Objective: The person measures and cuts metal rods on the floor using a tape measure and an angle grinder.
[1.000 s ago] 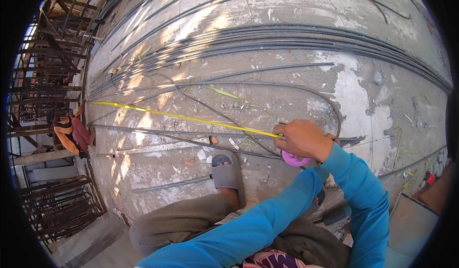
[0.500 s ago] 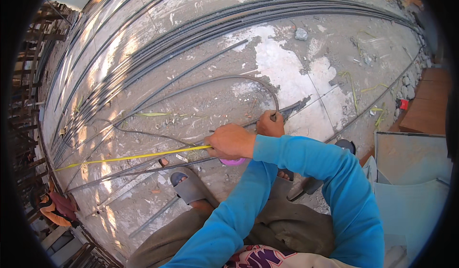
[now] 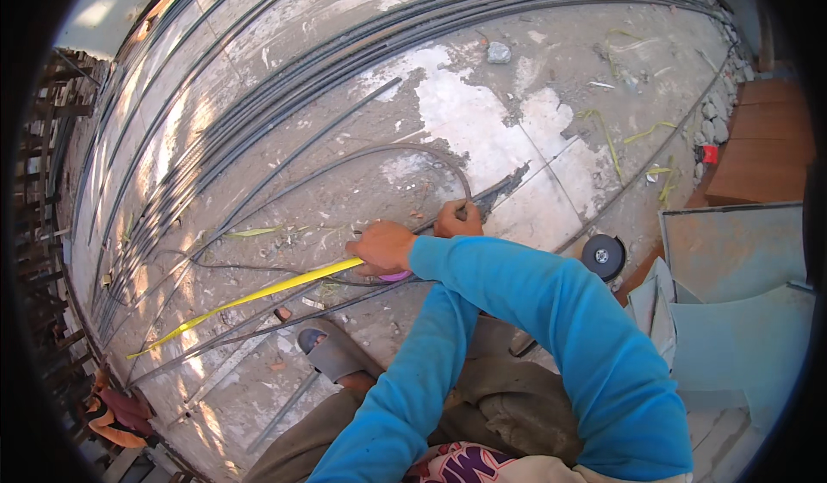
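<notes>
My arms in blue sleeves cross over the dusty concrete floor. My right hand, reaching across to the left, grips a pink tape measure, mostly hidden beneath it. Its yellow blade stretches toward the lower left with a slight twist. My left hand, beyond my right wrist, has its fingers closed around a bent dark steel bar that loops back over the floor. Straight bars pass under my hands. A grey slipper is on my foot below them.
Bundled long bars curve across the back. A crouching co-worker is at lower left beside dark scaffolding. To my right lie a black disc, rubble, brown boards, pale sheets and a red object.
The view has swung rightward, bringing the boards and sheets further in. My left hand has come out from behind the right, gripping the bent bar. The yellow blade looks less straight than before.
</notes>
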Demonstrator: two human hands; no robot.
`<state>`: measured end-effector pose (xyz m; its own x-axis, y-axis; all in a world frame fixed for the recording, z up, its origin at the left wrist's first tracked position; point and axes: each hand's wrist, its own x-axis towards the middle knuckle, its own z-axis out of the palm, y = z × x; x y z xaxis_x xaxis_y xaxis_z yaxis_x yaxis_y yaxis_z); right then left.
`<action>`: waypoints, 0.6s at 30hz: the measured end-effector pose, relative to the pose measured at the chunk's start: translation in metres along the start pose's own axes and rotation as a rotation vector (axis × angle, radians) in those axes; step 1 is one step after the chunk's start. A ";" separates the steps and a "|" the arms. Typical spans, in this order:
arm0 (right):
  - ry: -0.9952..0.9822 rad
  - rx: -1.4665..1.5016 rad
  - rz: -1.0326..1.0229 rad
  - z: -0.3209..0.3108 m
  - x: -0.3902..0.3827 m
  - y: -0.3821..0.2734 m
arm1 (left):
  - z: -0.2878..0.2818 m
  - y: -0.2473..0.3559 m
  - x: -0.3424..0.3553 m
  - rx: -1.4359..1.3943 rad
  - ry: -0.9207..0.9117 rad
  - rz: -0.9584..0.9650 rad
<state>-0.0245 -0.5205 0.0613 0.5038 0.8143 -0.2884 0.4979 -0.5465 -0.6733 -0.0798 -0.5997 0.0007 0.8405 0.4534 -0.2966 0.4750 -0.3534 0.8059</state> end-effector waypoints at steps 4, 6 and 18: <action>0.032 0.031 -0.016 0.011 -0.004 0.005 | 0.001 0.002 -0.001 0.013 -0.008 0.002; 0.085 0.011 -0.024 0.015 -0.005 0.003 | -0.001 0.004 -0.002 0.031 -0.004 0.007; 0.082 0.114 0.037 -0.010 -0.019 0.002 | 0.002 -0.003 0.006 0.062 -0.002 0.052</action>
<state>-0.0261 -0.5386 0.0721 0.5789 0.7726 -0.2608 0.3965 -0.5462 -0.7379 -0.0761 -0.5971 -0.0045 0.8651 0.4314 -0.2560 0.4458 -0.4270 0.7867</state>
